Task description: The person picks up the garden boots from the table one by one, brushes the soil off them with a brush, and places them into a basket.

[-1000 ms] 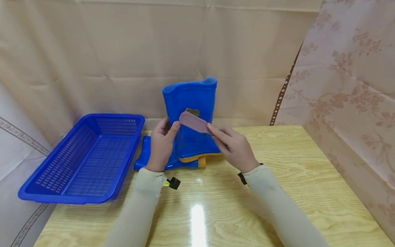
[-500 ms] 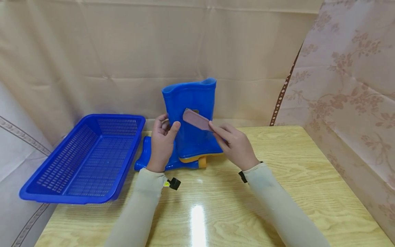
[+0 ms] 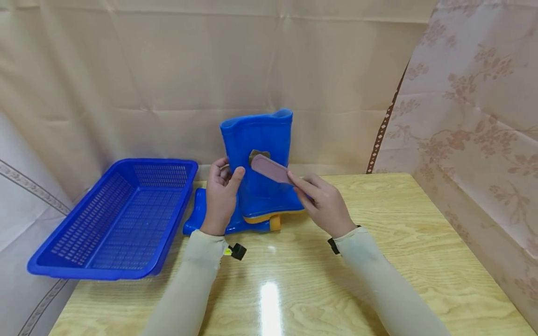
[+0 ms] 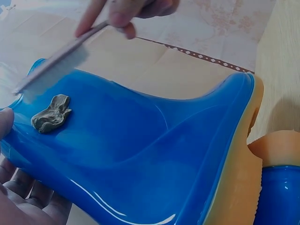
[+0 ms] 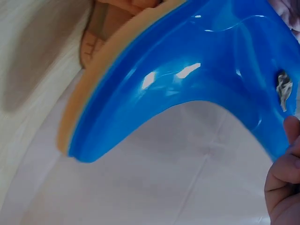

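Observation:
A blue rubber boot (image 3: 269,133) with a yellow sole stands upright. A grey-brown, mud-like clump (image 4: 51,114) sticks to its shaft. My left hand (image 3: 222,200) holds the shaft's left edge, thumb in front and fingers behind, as the left wrist view shows. My right hand (image 3: 325,203) pinches the handle of a brush with a pink back (image 3: 271,169) and pale bristles (image 4: 58,72). Those bristles face the boot beside the clump; whether they touch it I cannot tell. In the right wrist view the brush is out of sight, and the clump (image 5: 284,89) shows near the fingers.
A second blue boot (image 3: 195,212) with a yellow sole lies on its side under and behind my left hand. To the left stands a blue perforated plastic basket (image 3: 170,242). The wooden table (image 3: 399,233) meets a beige curtain (image 3: 336,93) behind.
The brush has moved up and right across the clump, then back down a little, with my right hand. My left hand and the boot stay nearly in place.

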`<state>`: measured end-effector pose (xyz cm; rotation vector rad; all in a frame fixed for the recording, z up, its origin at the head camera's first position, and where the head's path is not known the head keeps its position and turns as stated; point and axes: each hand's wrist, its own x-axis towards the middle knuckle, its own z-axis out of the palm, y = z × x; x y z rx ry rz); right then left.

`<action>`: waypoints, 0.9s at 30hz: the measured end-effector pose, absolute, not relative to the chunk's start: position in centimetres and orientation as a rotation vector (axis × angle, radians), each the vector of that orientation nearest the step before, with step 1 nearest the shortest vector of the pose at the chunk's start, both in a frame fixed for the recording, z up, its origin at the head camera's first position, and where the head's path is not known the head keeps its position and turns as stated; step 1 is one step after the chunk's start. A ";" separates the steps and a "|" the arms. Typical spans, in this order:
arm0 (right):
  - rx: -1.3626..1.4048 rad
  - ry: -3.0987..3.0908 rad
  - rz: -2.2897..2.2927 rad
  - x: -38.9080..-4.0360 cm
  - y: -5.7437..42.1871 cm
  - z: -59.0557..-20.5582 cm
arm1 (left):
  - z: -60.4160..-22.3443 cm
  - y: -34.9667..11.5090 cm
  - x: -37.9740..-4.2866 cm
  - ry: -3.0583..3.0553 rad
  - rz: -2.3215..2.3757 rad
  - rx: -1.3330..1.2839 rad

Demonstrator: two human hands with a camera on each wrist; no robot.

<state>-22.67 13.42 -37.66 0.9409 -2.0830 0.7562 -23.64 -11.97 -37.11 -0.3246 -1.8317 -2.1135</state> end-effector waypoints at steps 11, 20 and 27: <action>0.951 -2.111 0.703 -22.9 11.4 -35.9 | -37.2 -11.7 -23.4 -1.831 -2.098 -0.354; 0.889 -2.194 0.709 -22.8 12.1 -36.3 | -37.3 -11.6 -23.5 -1.822 -2.086 -0.301; 0.870 -2.201 0.737 -22.6 13.2 -37.1 | -37.2 -11.4 -23.6 -1.823 -2.085 -0.316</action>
